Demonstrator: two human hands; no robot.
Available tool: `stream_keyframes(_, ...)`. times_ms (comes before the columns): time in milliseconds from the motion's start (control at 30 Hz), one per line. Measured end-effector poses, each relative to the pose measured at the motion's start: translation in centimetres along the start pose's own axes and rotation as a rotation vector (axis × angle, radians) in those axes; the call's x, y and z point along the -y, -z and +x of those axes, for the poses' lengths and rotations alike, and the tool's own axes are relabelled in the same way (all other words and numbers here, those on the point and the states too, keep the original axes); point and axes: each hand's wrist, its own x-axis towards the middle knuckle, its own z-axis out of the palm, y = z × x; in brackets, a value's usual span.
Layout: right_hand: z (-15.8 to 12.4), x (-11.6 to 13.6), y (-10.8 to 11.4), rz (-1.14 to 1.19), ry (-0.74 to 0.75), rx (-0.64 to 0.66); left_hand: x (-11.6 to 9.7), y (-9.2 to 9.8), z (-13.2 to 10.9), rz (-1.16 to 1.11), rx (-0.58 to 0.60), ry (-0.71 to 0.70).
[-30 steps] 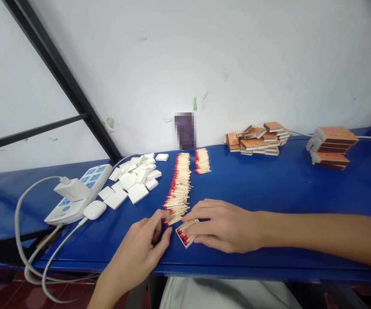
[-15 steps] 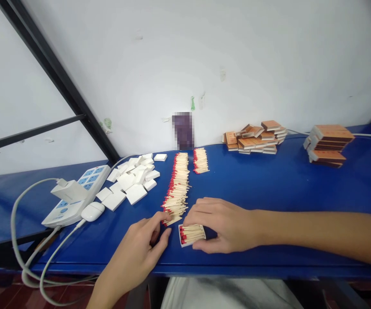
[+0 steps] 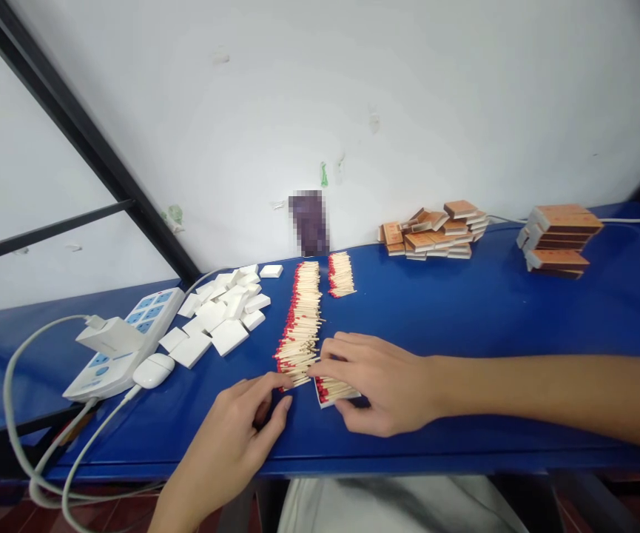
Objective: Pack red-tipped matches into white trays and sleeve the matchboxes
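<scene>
A long row of matches (image 3: pixel 304 318), red heads to the left, runs up the table, with a shorter row (image 3: pixel 342 274) beside its far end. At the near end of the long row, my left hand (image 3: pixel 242 426) touches the match heads with its forefinger; its thumb stands apart. My right hand (image 3: pixel 383 381) grips a white matchbox tray (image 3: pixel 326 404) full of matches, thumb on the near side and fingers over the top. Its forefinger reaches past the tray to the row. The hand covers the tray's right part.
White empty-looking trays (image 3: pixel 209 317) lie in a heap at left, next to a power strip (image 3: pixel 125 344) with a charger and cables. Orange matchbox sleeves (image 3: pixel 436 235) are piled by the wall, and a neater stack (image 3: pixel 567 228) stands farther right.
My right hand has shifted its fingers left over the tray, and the forefinger now reaches the row's near end. The tray sits slightly farther from the table edge. My left hand has barely moved.
</scene>
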Motion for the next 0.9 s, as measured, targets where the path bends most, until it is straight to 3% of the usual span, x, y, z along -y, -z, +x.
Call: stream_keyframes(900,0.01,-0.09,-0.02,-0.024,-0.024,0.081,0.21,-0.06,-0.02,0.000,-0.004,0.009)
